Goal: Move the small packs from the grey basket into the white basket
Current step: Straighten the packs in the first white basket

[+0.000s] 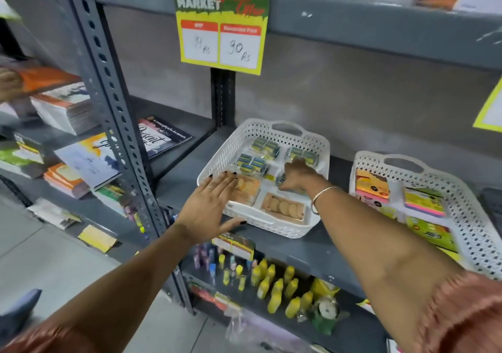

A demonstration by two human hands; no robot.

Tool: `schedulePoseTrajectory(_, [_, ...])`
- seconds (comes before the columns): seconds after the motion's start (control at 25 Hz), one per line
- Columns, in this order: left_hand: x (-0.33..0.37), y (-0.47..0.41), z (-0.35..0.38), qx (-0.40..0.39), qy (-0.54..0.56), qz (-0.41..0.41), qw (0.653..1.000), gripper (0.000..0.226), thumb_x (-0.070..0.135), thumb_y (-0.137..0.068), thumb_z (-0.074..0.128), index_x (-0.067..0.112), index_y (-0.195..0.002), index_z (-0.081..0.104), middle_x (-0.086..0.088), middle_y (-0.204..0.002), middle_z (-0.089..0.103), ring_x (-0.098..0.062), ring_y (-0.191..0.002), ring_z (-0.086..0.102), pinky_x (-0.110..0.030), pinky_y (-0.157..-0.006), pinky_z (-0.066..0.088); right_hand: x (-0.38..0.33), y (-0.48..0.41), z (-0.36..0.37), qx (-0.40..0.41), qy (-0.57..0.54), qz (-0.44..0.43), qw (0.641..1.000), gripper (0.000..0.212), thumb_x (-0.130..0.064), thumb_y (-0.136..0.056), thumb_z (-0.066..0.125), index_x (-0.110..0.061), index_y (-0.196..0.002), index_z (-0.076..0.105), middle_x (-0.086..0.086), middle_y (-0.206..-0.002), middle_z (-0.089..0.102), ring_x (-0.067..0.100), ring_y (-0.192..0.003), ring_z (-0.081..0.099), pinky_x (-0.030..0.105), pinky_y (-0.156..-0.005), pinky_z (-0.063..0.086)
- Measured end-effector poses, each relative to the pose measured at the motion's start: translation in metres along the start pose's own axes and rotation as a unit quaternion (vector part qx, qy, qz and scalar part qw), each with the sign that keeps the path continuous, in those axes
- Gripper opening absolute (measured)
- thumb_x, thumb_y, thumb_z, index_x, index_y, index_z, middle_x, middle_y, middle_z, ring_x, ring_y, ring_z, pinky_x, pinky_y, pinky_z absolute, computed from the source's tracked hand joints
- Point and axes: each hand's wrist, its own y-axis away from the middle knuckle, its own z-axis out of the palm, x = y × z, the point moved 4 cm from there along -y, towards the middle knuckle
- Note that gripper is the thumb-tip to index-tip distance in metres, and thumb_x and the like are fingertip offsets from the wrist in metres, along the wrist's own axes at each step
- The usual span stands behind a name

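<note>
Inside the white basket (245, 135) on the grey shelf (320, 255) lie the small packs (264, 149): clear blister-type packs with blue and yellow contents toward the back of the basket, and two tan packs (282, 207) with round pieces at its front. I see no grey basket anywhere in view, so I cannot tell where the packs come from.

I judge these packs light and fairly stiff, their clear plastic faces slick; I would take one by its long edges with thumb and fingertips, not by the flat top, and set it down flat so it does not slide over its neighbours. Nothing looks fragile, though a thin plastic shell could dent under a hard squeeze.

My right hand (297, 176) is down in the right half of the basket, fingers curled onto a small pack (281, 180) near the middle, with the forefinger stretched toward the back row; whether it truly pinches that pack or only nudges it I cannot tell, since the hand hides the contact. A bangle (322, 194) sits on that wrist.

My left hand (210, 206) is spread flat, fingers together over the basket's front left corner, thumb along the front rim, holding nothing; it seems to steady the basket.

Right of this basket stands a second white basket (461, 203) with bright note pads. Above the basket hangs a price sign (221, 27); below its shelf stand yellow bottles (277, 284).
</note>
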Motion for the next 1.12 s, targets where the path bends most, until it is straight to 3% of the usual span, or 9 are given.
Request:
schedulePoseTrajectory(0.08, [0.0,0.0,0.0,-0.005,-0.004,-0.006,1.0,0.093,0.074,-0.082,0.009,0.002,-0.138,0.03,-0.015,-0.145,0.035,-0.025,-0.135,0.026,-0.046,-0.111,0.021,-0.001,-0.002,0.001,-0.001,0.021,0.001,1.0,0.05,-0.029,-0.083,0.065,0.001,-0.122,0.056,0.028,-0.146,0.033,0.037,-0.137,0.034,0.036,-0.102,0.043])
schedulePoseTrajectory(0.28, [0.0,0.001,0.001,-0.001,-0.021,-0.01,1.0,0.095,0.075,-0.08,0.005,0.003,-0.139,0.028,-0.014,-0.146,0.033,-0.024,-0.136,0.023,-0.044,-0.111,0.016,0.001,-0.006,0.004,-0.011,0.022,0.013,1.0,0.051,-0.027,-0.083,0.063,-0.001,-0.125,0.053,0.023,-0.136,0.046,0.034,-0.125,0.047,0.034,-0.088,0.046])
schedulePoseTrajectory(0.4, [0.0,0.001,0.0,-0.001,-0.019,-0.002,1.0,0.096,0.075,-0.08,0.004,0.002,-0.138,0.03,-0.015,-0.145,0.034,-0.025,-0.135,0.025,-0.041,-0.112,0.016,0.003,0.002,-0.002,0.0,-0.002,0.007,1.0,0.07,-0.031,-0.081,0.066,-0.003,-0.139,0.038,0.021,-0.145,0.038,0.034,-0.134,0.039,0.037,-0.101,0.043])
schedulePoseTrajectory(0.52, [0.003,0.003,-0.004,0.011,-0.004,-0.009,1.0,0.092,0.071,-0.084,0.009,-0.001,-0.137,0.03,-0.019,-0.143,0.037,-0.027,-0.134,0.025,-0.04,-0.111,0.006,0.018,0.024,-0.026,0.091,-0.046,-0.009,0.995,0.066,-0.031,-0.085,0.063,-0.006,-0.141,0.038,0.019,-0.145,0.039,0.035,-0.134,0.038,0.041,-0.104,0.042])
schedulePoseTrajectory(0.64, [0.03,-0.002,-0.015,0.051,0.037,-0.029,0.998,0.088,0.068,-0.086,0.012,-0.002,-0.14,0.02,-0.019,-0.147,0.026,-0.025,-0.136,0.019,-0.041,-0.112,-0.001,0.059,0.063,-0.061,0.224,-0.065,0.003,0.972,0.053,-0.02,-0.089,0.054,-0.008,-0.139,0.042,0.017,-0.139,0.042,0.033,-0.133,0.038,0.044,-0.098,0.045])
schedulePoseTrajectory(0.8, [0.134,-0.028,-0.029,0.083,0.073,0.062,0.992,0.085,0.065,-0.088,0.01,-0.001,-0.141,0.016,-0.016,-0.148,0.021,-0.024,-0.137,0.014,-0.043,-0.11,0.003,0.148,0.128,-0.085,0.305,-0.084,0.077,0.946,0.046,-0.014,-0.089,0.049,-0.009,-0.135,0.047,0.015,-0.133,0.048,0.029,-0.129,0.043,0.042,-0.093,0.05])
schedulePoseTrajectory(1.0, [0.242,-0.041,-0.012,0.054,0.06,0.194,0.978,0.084,0.066,-0.088,0.013,0.0,-0.14,0.022,-0.019,-0.146,0.029,-0.024,-0.136,0.019,-0.038,-0.109,0.007,0.277,0.217,-0.069,0.274,-0.041,0.24,0.931,0.036,-0.012,-0.088,0.051,-0.004,-0.123,0.056,0.02,-0.127,0.056,0.035,-0.12,0.054,0.04,-0.089,0.05])
schedulePoseTrajectory(1.12, [0.264,-0.04,-0.006,0.032,0.054,0.204,0.977,0.085,0.066,-0.088,0.012,0.0,-0.14,0.024,-0.019,-0.145,0.031,-0.028,-0.134,0.026,-0.039,-0.107,0.014,0.338,0.273,-0.04,0.172,-0.031,0.33,0.928,0.045,-0.023,-0.091,0.055,0.0,-0.13,0.052,0.021,-0.137,0.052,0.035,-0.126,0.051,0.04,-0.101,0.044])
